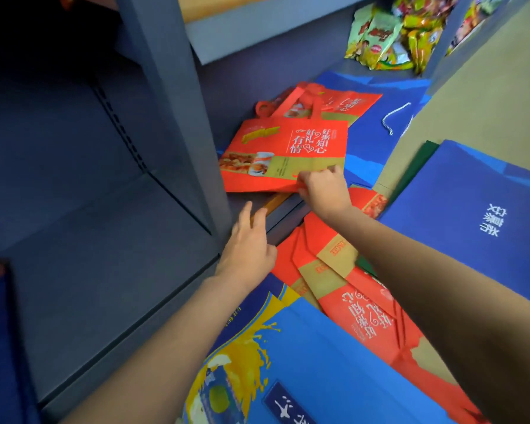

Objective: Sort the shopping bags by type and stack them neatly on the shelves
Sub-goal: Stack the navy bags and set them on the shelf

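Right hand (325, 191) at the near edge of the shelf (276, 75), fingers (303, 179) curled and pinching the near right corner of a red bag (283, 154). Bag lay flat on the shelf just beside the grey upright post (178, 117), long axis running left to right along the shelf edge, handles pointing toward the back. Directly beyond the fingers, so any push would carry it deeper onto the shelf. Under and behind it, a second red bag (343, 102) of the same kind, slightly askew to the right, both resting on flat blue bags (380, 130).

Left hand (248, 249) nearer the post, fingers straight and relaxed, gripping nothing, resting by the shelf's front lip. Right hand plainly the nearer one to the bag, and already on it.

Red bag printed with white characters, a gold band across its lower part and a food photo at the near left corner; thin, flexible, likely to buckle if shoved from one corner alone. Probable step: squaring it over the one beneath.

More red bags (364, 307) and other blue ones (471, 215) lay loose in front of the shelf, unsorted. Snack packets (389, 35) piled at the shelf's far right corner.
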Action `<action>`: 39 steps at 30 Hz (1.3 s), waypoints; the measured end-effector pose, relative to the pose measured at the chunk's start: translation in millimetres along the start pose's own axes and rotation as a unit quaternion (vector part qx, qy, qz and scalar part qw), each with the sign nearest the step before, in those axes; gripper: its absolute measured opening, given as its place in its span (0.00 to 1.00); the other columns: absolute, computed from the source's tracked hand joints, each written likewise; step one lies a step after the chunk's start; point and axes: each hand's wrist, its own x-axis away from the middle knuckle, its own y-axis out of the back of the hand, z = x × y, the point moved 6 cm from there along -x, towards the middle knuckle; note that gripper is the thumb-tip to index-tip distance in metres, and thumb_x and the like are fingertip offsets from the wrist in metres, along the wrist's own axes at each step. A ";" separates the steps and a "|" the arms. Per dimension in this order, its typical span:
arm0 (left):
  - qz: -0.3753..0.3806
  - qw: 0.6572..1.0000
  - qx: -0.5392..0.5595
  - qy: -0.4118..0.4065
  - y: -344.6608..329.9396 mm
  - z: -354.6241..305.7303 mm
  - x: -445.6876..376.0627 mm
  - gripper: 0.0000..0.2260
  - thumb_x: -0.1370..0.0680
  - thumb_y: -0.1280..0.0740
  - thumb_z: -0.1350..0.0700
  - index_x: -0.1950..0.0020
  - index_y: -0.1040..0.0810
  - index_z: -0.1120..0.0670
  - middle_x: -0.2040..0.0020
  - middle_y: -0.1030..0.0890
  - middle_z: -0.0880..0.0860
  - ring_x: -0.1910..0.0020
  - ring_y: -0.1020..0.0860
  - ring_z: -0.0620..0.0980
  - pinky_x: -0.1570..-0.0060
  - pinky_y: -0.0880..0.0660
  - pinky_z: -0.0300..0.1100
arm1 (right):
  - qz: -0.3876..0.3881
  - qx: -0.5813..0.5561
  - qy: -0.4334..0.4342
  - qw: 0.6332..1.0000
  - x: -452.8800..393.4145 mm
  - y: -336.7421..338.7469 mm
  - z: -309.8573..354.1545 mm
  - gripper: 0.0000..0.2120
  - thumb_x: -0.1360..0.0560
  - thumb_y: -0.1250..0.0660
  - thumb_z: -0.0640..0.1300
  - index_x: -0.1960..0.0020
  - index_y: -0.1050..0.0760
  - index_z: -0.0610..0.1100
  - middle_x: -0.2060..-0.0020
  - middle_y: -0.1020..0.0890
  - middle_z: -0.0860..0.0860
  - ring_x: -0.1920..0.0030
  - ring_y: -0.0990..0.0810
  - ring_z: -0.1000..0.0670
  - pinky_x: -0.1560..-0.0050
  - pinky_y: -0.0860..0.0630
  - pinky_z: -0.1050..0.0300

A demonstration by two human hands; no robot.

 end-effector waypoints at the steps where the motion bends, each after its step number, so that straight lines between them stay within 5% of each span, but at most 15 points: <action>1: -0.012 1.000 0.020 0.001 4.0 2.1 7.2 0.28 0.24 0.40 0.61 0.25 0.44 0.55 0.24 0.50 0.54 0.27 0.41 0.55 0.33 0.39 0.47 | 0.014 -0.030 0.021 0.999 10.3 6.7 -1.4 0.12 0.22 0.40 0.42 0.42 0.25 0.43 0.49 0.18 0.42 0.46 0.22 0.41 0.43 0.35 0.51; 5: -0.076 0.991 0.112 0.016 10.1 17.7 49.9 0.25 0.26 0.37 0.64 0.29 0.36 0.58 0.30 0.36 0.57 0.31 0.34 0.55 0.33 0.41 0.42 | 0.071 -0.189 0.110 0.973 103.4 27.4 6.7 0.10 0.24 0.35 0.42 0.45 0.20 0.42 0.51 0.17 0.43 0.49 0.21 0.43 0.52 0.29 0.54; 9: -0.009 0.985 0.152 0.080 -22.0 42.4 112.2 0.24 0.23 0.37 0.61 0.27 0.36 0.56 0.32 0.33 0.58 0.32 0.33 0.54 0.35 0.41 0.37 | 0.182 -0.251 0.152 0.938 214.4 11.7 26.5 0.11 0.27 0.39 0.44 0.58 0.20 0.40 0.62 0.17 0.44 0.61 0.22 0.44 0.61 0.30 0.54; 12: 0.042 0.980 0.149 0.125 -51.1 54.5 142.9 0.24 0.22 0.38 0.60 0.26 0.38 0.55 0.30 0.34 0.59 0.31 0.34 0.55 0.34 0.40 0.41 | 0.269 -0.226 0.124 0.928 261.1 -11.5 29.4 0.11 0.26 0.43 0.44 0.57 0.23 0.42 0.58 0.18 0.43 0.58 0.22 0.44 0.58 0.30 0.53; 17: 0.097 0.984 0.104 0.107 -85.0 37.4 143.7 0.26 0.23 0.38 0.61 0.25 0.40 0.56 0.29 0.35 0.59 0.31 0.35 0.56 0.35 0.39 0.42 | 0.185 -0.033 0.060 0.980 249.5 -10.5 -1.0 0.14 0.23 0.44 0.39 0.40 0.26 0.46 0.48 0.19 0.44 0.46 0.20 0.42 0.51 0.26 0.52; 21: 0.102 0.979 0.105 0.143 -89.9 44.0 151.5 0.26 0.22 0.39 0.61 0.25 0.42 0.55 0.30 0.36 0.60 0.31 0.35 0.57 0.35 0.37 0.45 | 0.209 0.061 0.182 0.959 249.1 -27.9 40.5 0.18 0.36 0.49 0.39 0.64 0.20 0.42 0.73 0.19 0.47 0.70 0.18 0.49 0.67 0.26 0.62; 23: 0.106 0.972 0.102 0.185 -86.2 65.2 168.0 0.27 0.23 0.39 0.60 0.25 0.42 0.54 0.29 0.36 0.58 0.31 0.34 0.57 0.36 0.36 0.46 | 0.267 0.047 0.174 0.947 250.5 -49.1 42.2 0.21 0.30 0.51 0.37 0.53 0.20 0.41 0.60 0.16 0.43 0.56 0.16 0.46 0.53 0.25 0.58; 26: 0.103 0.972 0.042 0.205 -74.4 111.0 196.0 0.26 0.23 0.38 0.59 0.25 0.41 0.52 0.30 0.35 0.57 0.32 0.34 0.58 0.35 0.35 0.49 | 0.286 0.068 0.024 0.955 232.0 -63.0 13.2 0.15 0.20 0.47 0.42 0.38 0.27 0.46 0.40 0.22 0.46 0.37 0.27 0.45 0.37 0.34 0.53; 30: 0.067 0.979 -0.007 0.193 -51.9 147.2 217.4 0.27 0.25 0.37 0.61 0.26 0.39 0.53 0.31 0.33 0.56 0.34 0.32 0.57 0.35 0.35 0.49 | 0.241 0.047 0.033 0.969 216.6 -51.2 53.7 0.20 0.21 0.44 0.56 0.38 0.28 0.43 0.41 0.23 0.44 0.37 0.29 0.43 0.41 0.33 0.51; 33: 0.030 0.982 -0.012 0.186 -30.0 165.9 232.5 0.27 0.26 0.38 0.62 0.27 0.36 0.54 0.31 0.33 0.57 0.35 0.31 0.59 0.35 0.35 0.51 | 0.168 -0.054 0.057 0.983 201.1 -27.6 114.3 0.19 0.21 0.43 0.52 0.36 0.30 0.42 0.42 0.23 0.42 0.38 0.29 0.41 0.43 0.31 0.50; 39: -0.120 0.982 -0.053 0.139 38.8 205.6 271.9 0.25 0.32 0.48 0.55 0.38 0.26 0.59 0.42 0.25 0.58 0.48 0.25 0.60 0.49 0.26 0.54 | 0.247 -0.366 0.101 0.891 197.7 -14.6 269.8 0.23 0.24 0.34 0.49 0.33 0.31 0.40 0.39 0.23 0.42 0.37 0.26 0.44 0.37 0.32 0.54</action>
